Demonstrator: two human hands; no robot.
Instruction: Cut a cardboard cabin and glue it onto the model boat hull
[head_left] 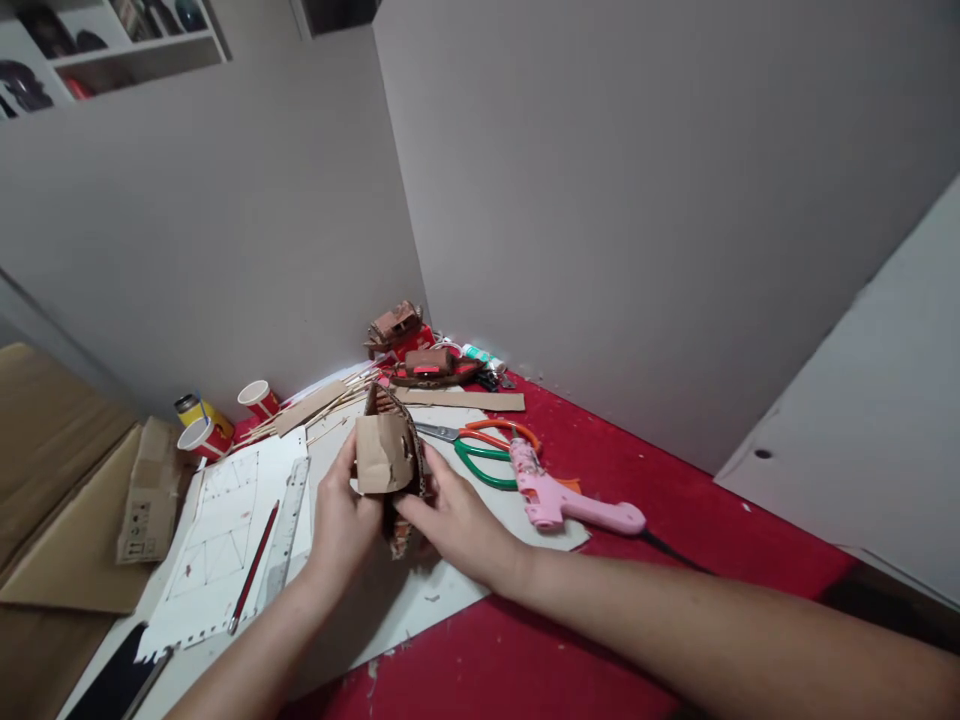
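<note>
A small cardboard model boat (384, 455) with a curved tan piece and corrugated edges is held up between my two hands over the white board. My left hand (343, 515) grips its left side, the fingers partly hidden behind it. From the right, my right hand (459, 512) holds the corrugated side, with the thumb pressed near the lower middle. Just right of my right hand are scissors (480, 452) with one orange and one green handle. A pink glue gun (551, 495) lies beside them, its cord running right.
Two similar cardboard models (431, 368) sit by the wall corner. Wooden sticks (322, 405), a cardboard strip (465, 399) and paper cups (259, 398) are at the back. On the left lie a drawing sheet (217, 530), a pencil (255, 565), a ruler (287, 530) and a large box (67, 480).
</note>
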